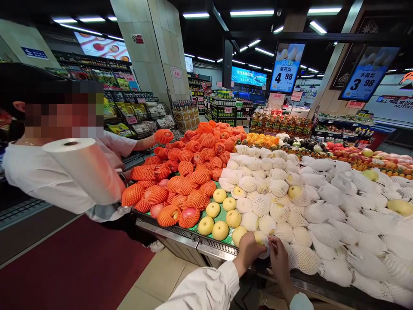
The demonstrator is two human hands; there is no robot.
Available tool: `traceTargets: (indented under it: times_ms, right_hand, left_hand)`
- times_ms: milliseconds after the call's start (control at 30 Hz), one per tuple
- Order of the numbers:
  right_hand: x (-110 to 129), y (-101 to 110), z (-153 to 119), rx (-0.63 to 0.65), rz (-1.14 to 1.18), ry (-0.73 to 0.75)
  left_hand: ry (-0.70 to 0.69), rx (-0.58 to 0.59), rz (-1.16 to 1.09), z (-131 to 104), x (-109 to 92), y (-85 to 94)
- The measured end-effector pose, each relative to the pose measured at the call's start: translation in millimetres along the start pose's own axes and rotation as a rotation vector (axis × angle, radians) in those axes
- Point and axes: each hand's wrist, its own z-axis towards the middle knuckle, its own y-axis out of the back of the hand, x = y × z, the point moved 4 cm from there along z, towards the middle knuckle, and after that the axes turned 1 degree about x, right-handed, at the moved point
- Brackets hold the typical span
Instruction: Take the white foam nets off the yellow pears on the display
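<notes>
At the front edge of the fruit stand, my left hand is closed on the white foam net around a yellow pear. My right hand pinches the other side of the same net. The fingers partly cover the pear, and its underside is hidden. To the left of my hands, several bare yellow pears sit on a green mat. Pears in white foam nets lie close by on the right.
Fruit in orange nets is heaped on the left. A person stands there with an arm stretched over it, beside a roll of plastic bags. A metal rail runs along the stand's front. Price screens hang above.
</notes>
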Motion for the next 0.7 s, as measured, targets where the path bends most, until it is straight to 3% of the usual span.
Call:
traceTargets:
  times_ms: [200, 367, 533, 600, 700]
  right_hand:
    - [12, 1, 10, 0.101, 0.241, -0.164]
    - [0, 5, 4, 0.002, 0.160, -0.233]
    - [-6, -2, 3, -0.087, 0.286, -0.331]
    - [2, -6, 5, -0.105, 0.418, -0.410]
    - [27, -9, 12, -0.112, 0.583, -0.456]
  left_hand:
    - [-0.011, -0.023, -0.010, -9, -1, 3.0]
    - [-0.005, -0.058, -0.002, -15, 1, 7.8]
    - [-0.021, -0.097, -0.023, -17, -5, 30.2]
    - [-0.054, -0.127, -0.117, -15, -11, 38.5]
    - [-0.118, -0.109, -0.438, -9, -24, 42.0]
